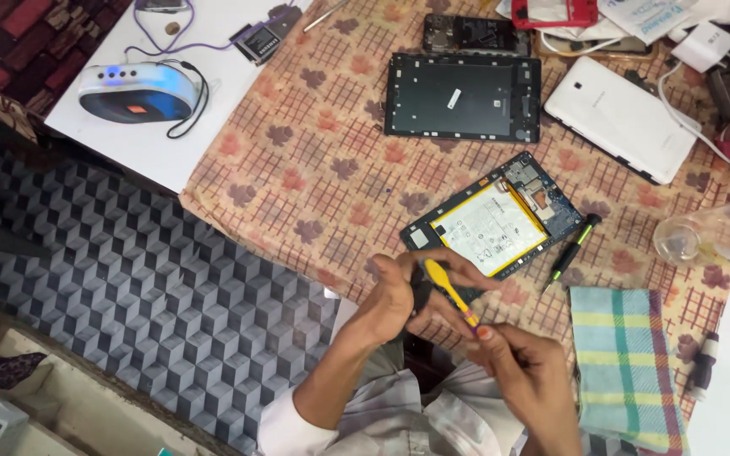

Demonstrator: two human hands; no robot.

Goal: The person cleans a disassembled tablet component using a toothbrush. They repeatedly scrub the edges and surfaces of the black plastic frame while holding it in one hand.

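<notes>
Here, counted on the brown leaf-patterned tablecloth (314, 160):
Tablets: one opened tablet with a white, yellow-edged battery (492, 218) near the cloth's front edge; one black tablet back frame (462, 97) behind it; one white tablet shell (620, 116) toward the back right corner.
Screwdrivers: two, a yellow-handled screwdriver (449, 291) in hand and a black-and-green screwdriver (574, 252) lying just beside the opened tablet's right corner.
Cloths: one checked green-and-yellow towel (627, 363) at the front right.
Speaker: one white-and-blue oval speaker (138, 91) on the white board at the left.
Left hand (399, 291): curled shut around a small dark part (422, 295) at the cloth's front edge, just beside the opened tablet.
Right hand (530, 371): fingers pinched on the yellow-handled screwdriver, its tip at the dark part.
</notes>
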